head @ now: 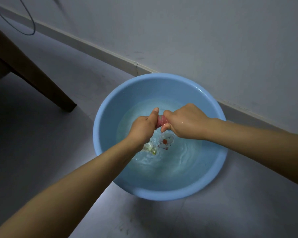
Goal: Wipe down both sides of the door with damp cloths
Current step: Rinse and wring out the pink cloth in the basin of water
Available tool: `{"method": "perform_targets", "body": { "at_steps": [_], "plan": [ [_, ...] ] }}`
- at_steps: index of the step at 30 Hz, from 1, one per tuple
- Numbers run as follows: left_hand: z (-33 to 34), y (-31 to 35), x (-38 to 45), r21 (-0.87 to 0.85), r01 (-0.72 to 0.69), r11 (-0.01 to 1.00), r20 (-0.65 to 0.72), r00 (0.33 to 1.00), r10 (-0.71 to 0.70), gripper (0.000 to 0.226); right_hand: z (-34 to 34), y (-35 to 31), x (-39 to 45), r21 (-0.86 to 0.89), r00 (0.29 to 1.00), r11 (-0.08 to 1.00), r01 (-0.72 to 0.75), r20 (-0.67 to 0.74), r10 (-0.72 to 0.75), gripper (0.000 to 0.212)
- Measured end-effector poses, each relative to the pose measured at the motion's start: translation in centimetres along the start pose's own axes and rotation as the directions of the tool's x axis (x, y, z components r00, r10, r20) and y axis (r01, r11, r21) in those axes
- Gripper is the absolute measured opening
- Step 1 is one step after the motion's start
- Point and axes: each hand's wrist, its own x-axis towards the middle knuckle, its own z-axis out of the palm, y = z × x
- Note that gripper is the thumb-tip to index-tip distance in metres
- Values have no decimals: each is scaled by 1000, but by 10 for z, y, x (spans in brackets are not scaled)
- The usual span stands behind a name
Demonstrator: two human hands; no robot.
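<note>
Both hands grip a twisted pink cloth (162, 121) above a blue basin (110, 107) of water. The left hand (142, 128) curls its fingers around one end, thumb straight along it; the right hand (184, 123) wraps the other end. Between the two fists only a short stretch of cloth shows.

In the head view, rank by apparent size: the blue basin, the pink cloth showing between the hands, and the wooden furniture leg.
1. Blue basin, by far the largest.
2. Wooden furniture leg, long but narrow and partly cut off by the frame edge.
3. Pink cloth, smallest; only a short twisted section shows, the rest hidden inside both hands.
</note>
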Motion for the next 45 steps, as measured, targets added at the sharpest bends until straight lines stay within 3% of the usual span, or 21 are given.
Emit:
{"method": "perform_targets", "body": {
  "at_steps": [2, 4, 5, 7, 10, 12, 18, 21, 23, 27, 31, 33, 35, 37, 38, 41, 45],
  "plan": [
    [-2, 1, -1, 23, -52, 998, 17, 999, 51, 68, -3, 2, 2, 59, 998, 998, -29, 48, 26, 41],
    [-4, 1, -2, 53, -145, 988, 18, 989, 144, 68, -10, 6, 2, 315, 976, 942, -113, 213, 46, 42],
    [-6, 1, -4, 56, -197, 979, 19, 980, 196, 65, -13, 8, 2, 526, 951, 827, -198, 308, 31, 43],
    [-8, 3, -6, -16, -299, 954, 57, 952, 300, 50, -16, 14, 1, 813, 893, 424, -400, 450, -21, 50],
    [-12, 4, -8, -328, -372, 868, 114, 897, 427, 25, -16, 27, 0, 807, 809, -96, -583, 567, -153, 49],
    [-14, 4, -9, -394, -419, 818, 125, 857, 500, 35, -16, 34, -2, 728, 787, -299, -617, 562, -254, 46],
    [-12, 9, -12, -316, -485, 815, 67, 846, 529, 41, -10, 38, -6, 574, 755, -490, -655, 485, -441, 47],
    [-14, 12, -15, -141, -571, 809, 52, 812, 582, 34, -9, 41, -8, 499, 720, -524, -690, 400, -567, 51],
    [-13, 11, -17, 7, -638, 770, 59, 769, 636, 26, -11, 42, -9, 492, 677, -490, -720, 342, -652, 54],
    [-12, 10, -18, 214, -669, 711, 108, 740, 664, 34, -14, 37, -11, 643, 613, -297, -706, 345, -710, 65],
    [-15, 11, -16, 421, -670, 611, 82, 699, 711, 55, -20, 29, -11, 718, 644, -174, -674, 455, -615, 50],
    [-16, 12, -17, 444, -659, 608, 45, 694, 719, 61, -25, 21, -9, 803, 712, 55, -593, 555, -431, 35],
    [-16, 11, -16, 448, -610, 654, 28, 740, 672, 57, -28, 12, -6, 819, 824, 382, -428, 527, -206, 32],
    [-14, 10, -13, 472, -552, 688, 26, 788, 615, 50, -25, 5, -6, 677, 903, 690, -254, 422, -82, 30],
    [-11, 10, -11, 490, -522, 698, 24, 809, 588, 52, -22, 2, -6, 571, 918, 790, -223, 397, -27, 30],
    [-5, 3, -6, 471, -428, 772, -11, 871, 490, 58, -15, -5, -7, 356, 937, 901, -248, 323, 131, 27],
    [0, -4, -4, 335, -375, 864, -48, 909, 413, 65, -3, -2, -6, 160, 988, 983, -94, 139, 72, 18]
  ]
}}
